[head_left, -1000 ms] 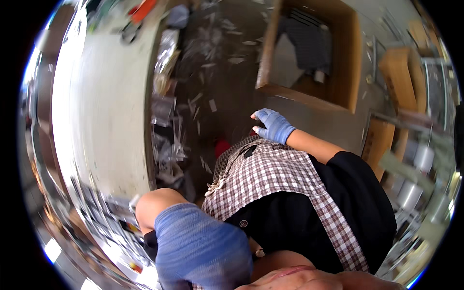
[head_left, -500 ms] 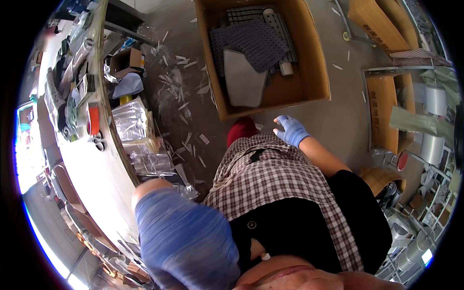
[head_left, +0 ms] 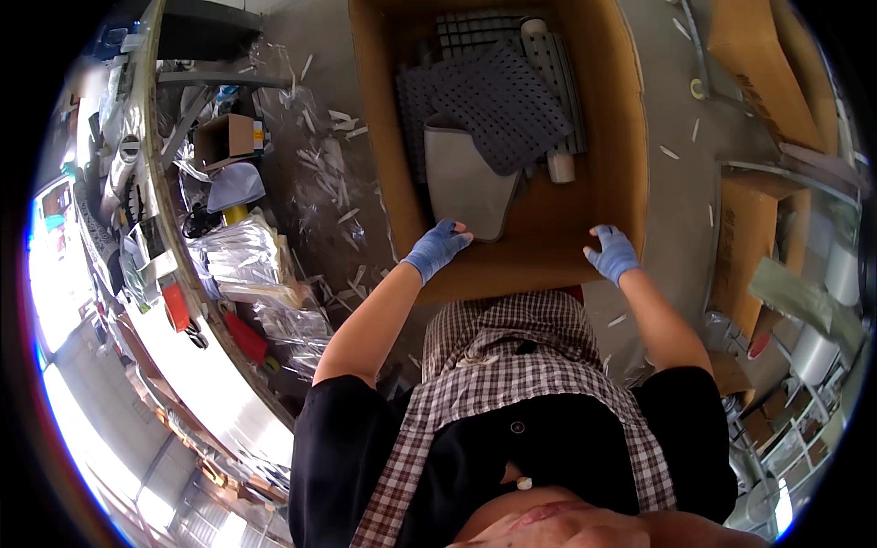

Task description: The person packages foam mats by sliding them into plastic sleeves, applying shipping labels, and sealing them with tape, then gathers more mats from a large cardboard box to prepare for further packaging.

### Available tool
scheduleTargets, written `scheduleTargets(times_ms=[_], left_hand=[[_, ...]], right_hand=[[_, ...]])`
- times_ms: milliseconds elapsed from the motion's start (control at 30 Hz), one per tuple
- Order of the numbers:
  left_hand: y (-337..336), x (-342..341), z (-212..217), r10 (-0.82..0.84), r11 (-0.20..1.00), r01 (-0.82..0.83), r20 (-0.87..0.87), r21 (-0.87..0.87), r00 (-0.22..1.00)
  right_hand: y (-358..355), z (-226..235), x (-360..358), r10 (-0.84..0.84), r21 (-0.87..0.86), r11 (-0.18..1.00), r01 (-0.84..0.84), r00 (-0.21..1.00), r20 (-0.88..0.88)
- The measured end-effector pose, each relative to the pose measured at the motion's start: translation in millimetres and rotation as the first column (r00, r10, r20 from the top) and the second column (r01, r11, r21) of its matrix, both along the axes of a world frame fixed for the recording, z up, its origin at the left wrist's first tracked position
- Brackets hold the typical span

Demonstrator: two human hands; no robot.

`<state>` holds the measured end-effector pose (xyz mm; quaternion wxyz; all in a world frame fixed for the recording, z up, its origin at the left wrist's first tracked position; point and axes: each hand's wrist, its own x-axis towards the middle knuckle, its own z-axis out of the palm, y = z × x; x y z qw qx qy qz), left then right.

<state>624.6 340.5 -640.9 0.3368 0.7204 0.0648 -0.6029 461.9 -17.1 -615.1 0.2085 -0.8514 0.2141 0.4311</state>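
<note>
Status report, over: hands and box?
Both gloved hands, left hand and right hand, on near rim of open cardboard box. Grey mats inside. Nothing blocking.

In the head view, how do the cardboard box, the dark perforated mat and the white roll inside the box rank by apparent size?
1. cardboard box
2. dark perforated mat
3. white roll
Both gloved hands, left hand and right hand, rest on the box's near edge.
</note>
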Motion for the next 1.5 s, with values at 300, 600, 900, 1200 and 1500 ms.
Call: scheduleTargets(times_ms=[300, 600, 900, 1200, 1500], left_hand=[[16.7, -64.9, -160.2, 0.344, 0.911, -0.348, 0.059, 0.222, 0.937], [4.3, -52.5, -243.9, 0.374, 0.829, -0.475, 0.338, 0.296, 0.864], [9.4, -3.9, -251.6, 0.334, 0.861, -0.365, 0.149, 0.354, 0.931], [22.9, -33.6, -261.1, 0.358, 0.849, -0.523, 0.647, 0.075, 0.673], [-6.8, 102.7, -315.4, 0.353, 0.665, -0.523, 0.393, 0.532, 0.849]], right_hand=[[-50.1, -154.2, 137.8, 0.000, -0.208, 0.978, -0.021, 0.995, -0.101], [-72.6, -244.4, 186.6, -0.273, -0.270, 0.929, 0.254, 0.961, -0.036], [-56.6, -272.9, 170.3, -0.572, 0.122, 0.820, 0.559, 0.801, 0.176], [-39.2, -91.9, 66.6, -0.332, 0.004, 0.913, 0.407, 0.739, 0.586], [-37.2, -79.8, -8.2, -0.593, 0.155, 0.758, 0.634, 0.569, 0.570]])
